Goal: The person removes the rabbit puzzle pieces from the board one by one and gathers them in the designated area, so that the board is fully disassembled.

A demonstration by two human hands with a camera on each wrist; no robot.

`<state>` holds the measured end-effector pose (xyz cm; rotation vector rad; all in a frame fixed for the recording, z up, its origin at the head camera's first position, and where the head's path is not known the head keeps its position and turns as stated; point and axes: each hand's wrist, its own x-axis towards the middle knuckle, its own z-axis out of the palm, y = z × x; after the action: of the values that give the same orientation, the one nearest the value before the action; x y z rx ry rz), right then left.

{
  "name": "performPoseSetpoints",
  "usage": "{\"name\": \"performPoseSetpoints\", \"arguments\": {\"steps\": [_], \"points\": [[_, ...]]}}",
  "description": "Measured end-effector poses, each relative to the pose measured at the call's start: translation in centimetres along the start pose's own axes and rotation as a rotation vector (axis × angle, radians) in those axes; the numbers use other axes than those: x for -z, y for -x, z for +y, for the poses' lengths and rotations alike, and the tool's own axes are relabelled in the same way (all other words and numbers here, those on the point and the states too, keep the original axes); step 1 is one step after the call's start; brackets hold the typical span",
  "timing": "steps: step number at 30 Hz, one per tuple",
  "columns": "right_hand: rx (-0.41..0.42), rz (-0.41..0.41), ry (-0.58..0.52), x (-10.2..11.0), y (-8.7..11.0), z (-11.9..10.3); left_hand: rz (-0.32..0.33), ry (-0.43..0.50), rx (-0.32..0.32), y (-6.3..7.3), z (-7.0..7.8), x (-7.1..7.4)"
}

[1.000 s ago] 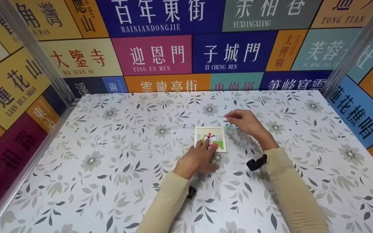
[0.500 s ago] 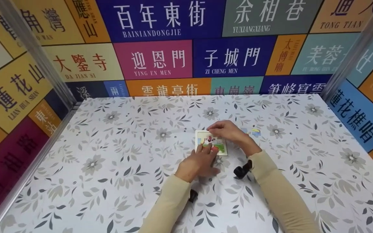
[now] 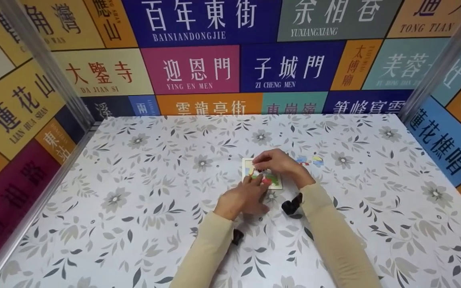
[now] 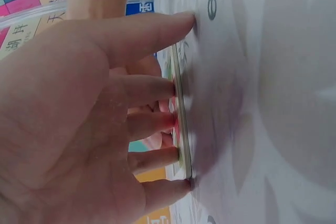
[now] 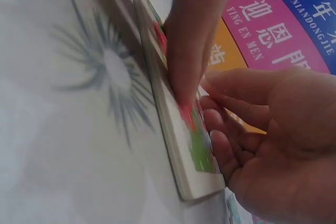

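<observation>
A small square picture puzzle in a cream frame (image 3: 244, 170) lies on the patterned tabletop. Its picture shows green, red and white parts. My left hand (image 3: 239, 199) rests on it from the near side, fairly straight fingertips against the picture; the left wrist view shows them along the thin board edge (image 4: 182, 121). Over the frame's far part, my right hand (image 3: 279, 162) has thumb and fingers curled together in a pinch on a puzzle piece mostly hidden by the fingers. In the right wrist view the right hand (image 5: 294, 135) touches the board's far side.
Loose blue and yellow puzzle pieces (image 3: 317, 161) lie just right of the right hand. A white cloth (image 3: 134, 208) with grey leaves and flowers covers the table. Behind it stands a wall (image 3: 190, 70) of coloured signs, with clear corner posts at both sides.
My right hand has moved left from beside the loose pieces to over the puzzle, uncovering those pieces. During the last half second it shifted slightly further left. My left hand stays on the board.
</observation>
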<state>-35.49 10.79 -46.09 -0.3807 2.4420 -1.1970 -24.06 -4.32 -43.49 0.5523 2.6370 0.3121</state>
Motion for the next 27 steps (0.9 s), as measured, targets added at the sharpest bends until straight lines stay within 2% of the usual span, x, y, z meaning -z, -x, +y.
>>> {"name": "performPoseSetpoints", "arguments": {"steps": [10,16,27], "points": [[0.105,0.0,-0.012,-0.7,0.5,0.6,-0.016,0.001,-0.037,0.0,-0.7,0.1],[0.172,0.041,0.024,-1.1,0.4,0.1,-0.024,-0.001,-0.018,0.0,-0.9,0.4],[0.112,0.03,0.066,-0.6,0.6,0.2,-0.033,0.031,-0.017,0.0,-0.6,0.4]]}}
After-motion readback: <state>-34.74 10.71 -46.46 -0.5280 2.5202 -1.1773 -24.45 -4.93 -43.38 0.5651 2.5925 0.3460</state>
